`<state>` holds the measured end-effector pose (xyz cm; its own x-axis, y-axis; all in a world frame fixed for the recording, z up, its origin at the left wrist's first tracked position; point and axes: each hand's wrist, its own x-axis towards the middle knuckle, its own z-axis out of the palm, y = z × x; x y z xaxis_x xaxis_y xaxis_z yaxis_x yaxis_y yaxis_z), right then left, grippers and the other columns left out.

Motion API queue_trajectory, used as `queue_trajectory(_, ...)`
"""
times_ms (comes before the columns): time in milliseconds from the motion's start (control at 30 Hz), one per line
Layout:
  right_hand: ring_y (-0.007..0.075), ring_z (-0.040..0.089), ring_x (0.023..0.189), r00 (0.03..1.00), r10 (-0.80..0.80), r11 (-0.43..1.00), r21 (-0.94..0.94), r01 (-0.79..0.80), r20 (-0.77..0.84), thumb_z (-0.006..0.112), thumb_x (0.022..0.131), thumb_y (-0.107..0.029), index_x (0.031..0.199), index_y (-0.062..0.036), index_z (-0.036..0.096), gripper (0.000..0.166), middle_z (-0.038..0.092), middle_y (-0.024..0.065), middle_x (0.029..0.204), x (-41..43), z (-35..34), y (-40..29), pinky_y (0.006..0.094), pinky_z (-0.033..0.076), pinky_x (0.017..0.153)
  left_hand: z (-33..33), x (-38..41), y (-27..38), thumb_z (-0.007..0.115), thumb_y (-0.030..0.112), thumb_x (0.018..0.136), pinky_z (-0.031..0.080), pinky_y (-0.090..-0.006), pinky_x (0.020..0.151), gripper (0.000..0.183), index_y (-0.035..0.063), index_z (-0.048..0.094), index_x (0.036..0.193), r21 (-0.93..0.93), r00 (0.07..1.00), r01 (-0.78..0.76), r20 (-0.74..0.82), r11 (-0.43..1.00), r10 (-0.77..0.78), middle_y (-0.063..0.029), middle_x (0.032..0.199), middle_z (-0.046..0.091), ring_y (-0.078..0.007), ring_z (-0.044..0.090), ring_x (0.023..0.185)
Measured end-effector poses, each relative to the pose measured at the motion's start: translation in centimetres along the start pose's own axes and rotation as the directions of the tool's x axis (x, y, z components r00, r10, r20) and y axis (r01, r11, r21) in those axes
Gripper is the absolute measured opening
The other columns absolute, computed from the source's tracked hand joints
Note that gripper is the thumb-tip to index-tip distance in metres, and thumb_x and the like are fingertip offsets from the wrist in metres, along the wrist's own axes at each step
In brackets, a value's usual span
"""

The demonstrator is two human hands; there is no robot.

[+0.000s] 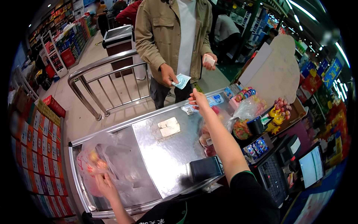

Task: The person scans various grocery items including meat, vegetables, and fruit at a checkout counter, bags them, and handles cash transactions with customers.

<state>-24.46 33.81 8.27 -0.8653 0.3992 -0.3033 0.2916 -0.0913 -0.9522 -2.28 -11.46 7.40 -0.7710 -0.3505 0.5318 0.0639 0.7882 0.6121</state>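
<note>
Across the metal checkout counter [145, 120], a person in a tan jacket [162, 36] holds out a greenish banknote [182, 81] and has folded reddish paper, seemingly banknotes, [209, 60] in the other hand. My right hand [199, 101] reaches toward the greenish note with its fingers apart; it holds nothing and does not touch the note. My left hand [105, 186] is at a thin plastic bag [89, 168] with round fruit inside, on the left end of the counter; whether its fingers grip the bag is unclear. Bagged fruit [207, 140] lies under my right forearm.
A steel railing [106, 60] stands beyond the counter. At right are a black box-shaped device [205, 168], a keyboard [271, 177], a monitor [311, 166], a candy jar [241, 128] and lollipops [282, 107]. Stacked cartons [42, 145] border the left side.
</note>
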Motion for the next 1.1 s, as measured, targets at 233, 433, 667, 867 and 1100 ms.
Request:
queue_trajectory(233, 0.0138, 0.062, 0.070, 0.990, 0.076, 0.942, 0.317, -0.110, 0.117, 0.060, 0.086, -0.028, 0.105, -0.0094, 0.056, 0.027, 0.062, 0.0018, 0.087, 1.3, 4.1, 1.7, 0.0264, 0.049, 0.053, 3.5, -0.4, 3.8, 0.053, 0.004, 0.083, 0.038, -0.0299, 0.062, 0.014, -0.0025, 0.046, 0.073, -0.338, 0.960, 0.112, 0.281, 0.935, -0.014, -0.0098, 0.073, 0.046, -0.0204, 0.045, 0.066)
queue_trajectory(433, 0.0114, 0.057, 0.057, 0.973, -0.128, 0.962, 0.215, 0.169, -0.192, 0.061, 0.080, -0.007, 0.099, -0.0034, 0.056, 0.020, 0.062, 0.0042, 0.079, -3.7, 4.6, 1.2, 0.0249, 0.045, 0.045, 5.4, -1.2, 7.0, 0.054, -0.001, 0.080, 0.039, -0.0280, 0.064, 0.010, -0.0022, 0.048, 0.072, -0.527, 0.918, 0.210, 0.396, 0.824, 0.019, -0.0082, 0.075, 0.049, -0.0174, 0.045, 0.067)
queue_trajectory(667, 0.0151, 0.059, 0.067, 0.772, -0.613, 0.776, -0.312, 0.548, -0.169, 0.062, 0.078, -0.009, 0.092, 0.0005, 0.056, 0.017, 0.060, 0.0079, 0.074, -16.5, 0.4, 2.9, 0.0281, 0.046, 0.061, 7.6, -1.1, 16.5, 0.055, 0.006, 0.081, 0.040, -0.0312, 0.081, 0.020, 0.0006, 0.055, 0.100, -0.776, 0.838, 0.082, 0.393, 0.626, 0.378, -0.0129, 0.105, 0.051, -0.0227, 0.049, 0.097)
queue_trajectory(867, 0.0305, 0.055, 0.080, 0.523, -0.850, 0.393, -0.584, 0.710, 0.064, 0.062, 0.064, -0.009, 0.083, -0.0051, 0.056, 0.020, 0.055, 0.0094, 0.082, -26.7, -0.8, 4.6, 0.0391, 0.043, 0.067, 11.6, -6.4, 18.9, 0.056, 0.012, 0.085, 0.031, -0.0337, 0.101, 0.068, 0.0018, 0.020, 0.142, -0.685, 0.522, 0.547, 0.728, 0.481, 0.444, -0.0154, 0.140, 0.031, -0.0246, 0.037, 0.124)
queue_trajectory(1100, 0.0286, 0.053, 0.085, 0.653, -0.713, 0.488, -0.488, 0.724, 0.256, 0.062, 0.075, -0.011, 0.114, -0.0076, 0.051, 0.041, 0.047, 0.0110, 0.094, -31.7, -0.9, 10.0, 0.0377, 0.044, 0.067, 11.8, -9.9, 15.6, 0.047, 0.029, 0.094, 0.046, -0.0325, 0.081, 0.032, 0.0017, 0.047, 0.111, -0.432, 0.406, 0.894, 0.894, 0.121, 0.192, -0.0121, 0.103, 0.053, -0.0202, 0.054, 0.094)
